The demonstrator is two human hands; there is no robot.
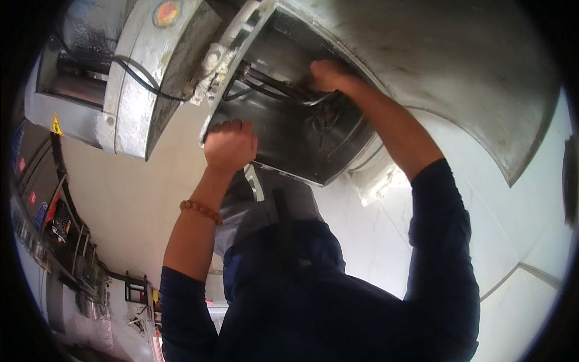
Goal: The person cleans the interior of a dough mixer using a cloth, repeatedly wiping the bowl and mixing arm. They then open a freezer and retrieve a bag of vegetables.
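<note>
An open metal housing (289, 140) with a dark interior lies before me. My left hand (231, 144) is closed over its near left rim. Inside the housing, toward its far right, my right hand (326, 75) is curled beside a bundle of dark hoses or cables (271, 86); its fingertips are partly hidden, and I cannot tell whether it holds anything. A thin shiny curved part (322, 98) shows just below my right wrist. A rough, white-crusted bracket (212, 68) sits along the housing's left edge.
At upper left stands a metal machine part (135, 95) with a black cable (140, 79) draped across it. A large curved metal panel (457, 59) extends at upper right, its lower end pointed. White crumpled material (377, 181) hangs below the housing. Tools and racks (61, 221) line the lower left.
</note>
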